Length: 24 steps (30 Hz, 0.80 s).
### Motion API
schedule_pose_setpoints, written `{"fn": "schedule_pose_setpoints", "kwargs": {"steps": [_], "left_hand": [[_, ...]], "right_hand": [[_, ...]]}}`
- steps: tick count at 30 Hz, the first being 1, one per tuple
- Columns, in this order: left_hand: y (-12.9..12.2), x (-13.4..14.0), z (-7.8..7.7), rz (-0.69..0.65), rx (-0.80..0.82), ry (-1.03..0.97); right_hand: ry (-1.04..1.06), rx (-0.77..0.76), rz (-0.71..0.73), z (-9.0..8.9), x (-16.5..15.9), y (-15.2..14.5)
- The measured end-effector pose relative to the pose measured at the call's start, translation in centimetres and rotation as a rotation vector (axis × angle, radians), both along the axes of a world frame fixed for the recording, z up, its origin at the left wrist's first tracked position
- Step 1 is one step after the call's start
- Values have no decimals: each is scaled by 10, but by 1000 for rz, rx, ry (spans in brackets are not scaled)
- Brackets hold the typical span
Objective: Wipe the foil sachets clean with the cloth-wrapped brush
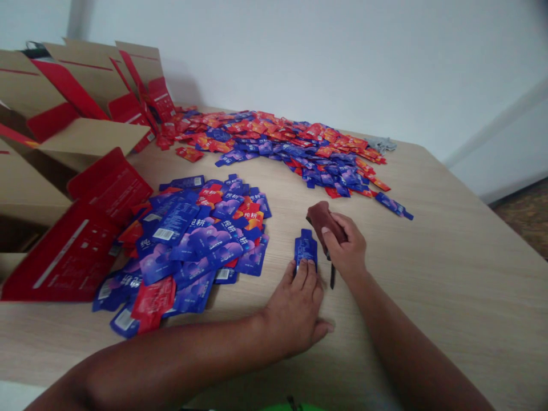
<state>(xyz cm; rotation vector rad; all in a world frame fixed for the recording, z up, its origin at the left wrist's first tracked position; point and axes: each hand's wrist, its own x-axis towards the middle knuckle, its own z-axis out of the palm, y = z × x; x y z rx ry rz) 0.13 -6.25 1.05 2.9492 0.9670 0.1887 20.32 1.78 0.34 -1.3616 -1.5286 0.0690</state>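
Note:
My left hand lies with its fingers stretched over the lower part of a blue sachet, holding it flat against the table. The sachet's narrow spout end points away from me, and its printed side faces up. Just to the right, my right hand is closed around a reddish-brown, soft-looking folded piece, possibly cloth. From below that hand a thin black stick-like thing sticks out toward me; whether the hand grips it I cannot tell. Left of my hands spreads a heap of blue and red sachets.
Open red and brown cardboard boxes stand along the left side. A long pile of orange and blue sachets runs along the wall, with a grey crumpled cloth at its right end. One blue sachet lies apart on the wooden table.

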Motion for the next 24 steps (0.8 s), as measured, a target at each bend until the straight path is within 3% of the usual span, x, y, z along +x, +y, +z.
{"fn": "schedule_pose_setpoints", "kwargs": {"steps": [3,7,24], "left_hand": [[0,1,-1,2,6,-2],[1,1,0,8,-2,-3],[2,1,1,-4,-5,-4]], "right_hand": [[1,1,175,3,-3,-7],[-197,-220,455,-2,-9,-6],[-235,-249,430,-8,-10,1]]}}
